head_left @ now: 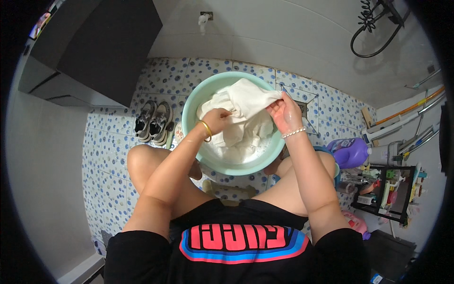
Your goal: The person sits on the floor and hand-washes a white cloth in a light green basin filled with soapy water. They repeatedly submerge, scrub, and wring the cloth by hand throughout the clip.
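Note:
A pale green basin [236,169] sits on the floor between my legs, with white cloth and some suds in it. My left hand [216,122], with a gold bangle at the wrist, is closed on a bunched part of the white cloth [250,97] over the basin's left half. Over the right rim, my right hand [286,113], wearing a beaded bracelet, pinches a corner of the same cloth between thumb and fingers. The cloth stretches between both hands, above more white fabric lying in the basin. Its exact kind of garment or linen cannot be made out.
A pair of sneakers [155,122] stands left of the basin, near a dark cabinet [101,47]. To the right are a floor drain [302,110], a purple jug [349,152], a black rack [388,194] of bottles, and leaning poles [411,111]. A tap [203,20] projects from the far wall.

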Demonstrator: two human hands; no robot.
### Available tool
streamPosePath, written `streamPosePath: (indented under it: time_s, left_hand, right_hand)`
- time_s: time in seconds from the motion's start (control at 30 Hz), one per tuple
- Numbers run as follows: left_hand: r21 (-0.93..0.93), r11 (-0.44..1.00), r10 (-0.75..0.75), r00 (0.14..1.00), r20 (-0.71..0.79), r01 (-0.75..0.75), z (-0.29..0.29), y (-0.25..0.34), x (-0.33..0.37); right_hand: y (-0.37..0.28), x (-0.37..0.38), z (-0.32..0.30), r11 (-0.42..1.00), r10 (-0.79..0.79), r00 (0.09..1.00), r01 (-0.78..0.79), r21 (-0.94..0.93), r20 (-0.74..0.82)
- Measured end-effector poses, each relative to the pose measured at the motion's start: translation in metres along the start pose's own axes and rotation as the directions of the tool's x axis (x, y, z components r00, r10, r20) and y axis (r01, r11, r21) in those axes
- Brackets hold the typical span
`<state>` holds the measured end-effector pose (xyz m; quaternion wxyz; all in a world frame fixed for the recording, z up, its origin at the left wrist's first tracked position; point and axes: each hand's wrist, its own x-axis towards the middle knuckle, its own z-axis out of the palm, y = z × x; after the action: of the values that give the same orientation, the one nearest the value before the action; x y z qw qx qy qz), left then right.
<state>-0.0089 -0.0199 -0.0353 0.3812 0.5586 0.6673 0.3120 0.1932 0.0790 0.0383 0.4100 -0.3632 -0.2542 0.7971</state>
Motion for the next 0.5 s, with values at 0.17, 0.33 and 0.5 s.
streamPosePath:
  time_s: [0.17,0.33,0.5]
  left_hand:
    - [0.250,0.968,0.033,0.998,-0.057,-0.018,0.013,0.006,0.010]
    - [0.081,0.997,0.026,0.955,-0.297,-0.002,-0.015,0.039,0.010]
    - [-0.489,0.872,-0.064,0.995,-0.078,0.018,-0.021,0.074,0.000]
  right_hand:
    - [0.002,0.008,0.006,0.996,-0.067,0.998,0.067,0.060,-0.006]
    - [0.028,0.011,-0.008,0.481,-0.104,0.981,0.192,-0.855,0.162]
    - [0.080,-0.026,0.008,0.357,-0.037,0.904,0.410,-0.840,0.425]
